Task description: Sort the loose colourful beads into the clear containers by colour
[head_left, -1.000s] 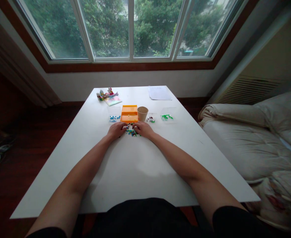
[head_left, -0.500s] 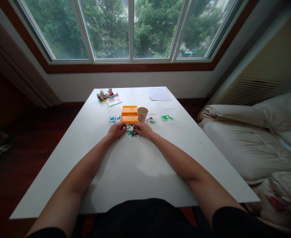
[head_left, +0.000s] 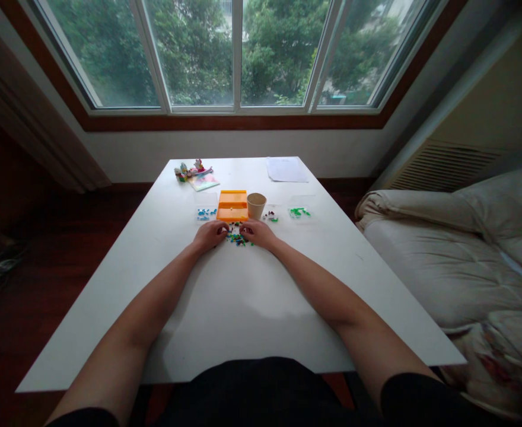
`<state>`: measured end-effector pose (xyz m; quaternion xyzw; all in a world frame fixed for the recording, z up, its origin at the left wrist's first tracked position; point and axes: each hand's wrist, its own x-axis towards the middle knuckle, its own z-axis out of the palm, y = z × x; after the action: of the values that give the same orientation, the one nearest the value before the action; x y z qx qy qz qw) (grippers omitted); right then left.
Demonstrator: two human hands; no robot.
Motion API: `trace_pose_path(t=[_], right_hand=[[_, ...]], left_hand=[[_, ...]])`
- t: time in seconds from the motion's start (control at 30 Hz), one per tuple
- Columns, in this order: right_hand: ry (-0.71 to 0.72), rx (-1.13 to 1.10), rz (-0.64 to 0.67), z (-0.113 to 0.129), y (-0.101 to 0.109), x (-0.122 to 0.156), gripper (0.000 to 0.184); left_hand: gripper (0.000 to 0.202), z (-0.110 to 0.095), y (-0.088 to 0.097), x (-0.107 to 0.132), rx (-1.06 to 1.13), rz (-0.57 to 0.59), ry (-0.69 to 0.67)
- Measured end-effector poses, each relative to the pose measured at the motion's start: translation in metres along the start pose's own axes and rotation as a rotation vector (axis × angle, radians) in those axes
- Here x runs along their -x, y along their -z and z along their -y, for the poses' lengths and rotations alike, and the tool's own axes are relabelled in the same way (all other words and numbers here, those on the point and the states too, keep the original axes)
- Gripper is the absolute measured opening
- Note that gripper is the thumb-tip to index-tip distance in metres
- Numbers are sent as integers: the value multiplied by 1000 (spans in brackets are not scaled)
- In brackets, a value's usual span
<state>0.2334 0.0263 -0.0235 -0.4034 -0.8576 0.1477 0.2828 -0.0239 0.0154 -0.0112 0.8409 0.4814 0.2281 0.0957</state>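
A loose pile of small coloured pieces [head_left: 238, 239], mostly green, blue and dark red, lies on the white table [head_left: 243, 308]. At its left edge rests my left hand [head_left: 210, 235], fingers curled together; whatever they may pinch is too small to make out. My right hand [head_left: 259, 233] is at the right edge, its bent fingers down among the pieces, and their tips are hard to see. Just beyond the hands stands an open orange case [head_left: 233, 207]. Touching or nearly touching its right side is a brown paper cup [head_left: 256, 205], upright.
Clear boxes hold sorted pieces: blue pieces [head_left: 206, 213] at left, green pieces [head_left: 299, 212] at right. Dark and green pieces [head_left: 270, 216] lie right of the cup. Farther back are small toy figures [head_left: 193, 170], a pastel card [head_left: 204, 182] and white paper [head_left: 287, 169].
Both hands have stayed nearly in place, with only slight finger movement at the pile. The whole view has shifted very slightly.
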Motion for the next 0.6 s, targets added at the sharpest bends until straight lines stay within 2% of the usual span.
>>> trace_pose_path(t=[0.2,0.33,0.47,0.6], right_hand=[[-2,-22,-8,-3,-2,-1,12],[20,-7,-20,-5,-2,0,12],[13,-16,-27,-5,-2,-1,12],[19,-4,-16,-4,-2,0,11]], left_hand=[[22,-4,2,1,-15,-8,2],[22,-6,3,0,-24,-61,29],[23,1,10,-4,-27,-211,135],[26,18,22,-8,-9,-412,385]])
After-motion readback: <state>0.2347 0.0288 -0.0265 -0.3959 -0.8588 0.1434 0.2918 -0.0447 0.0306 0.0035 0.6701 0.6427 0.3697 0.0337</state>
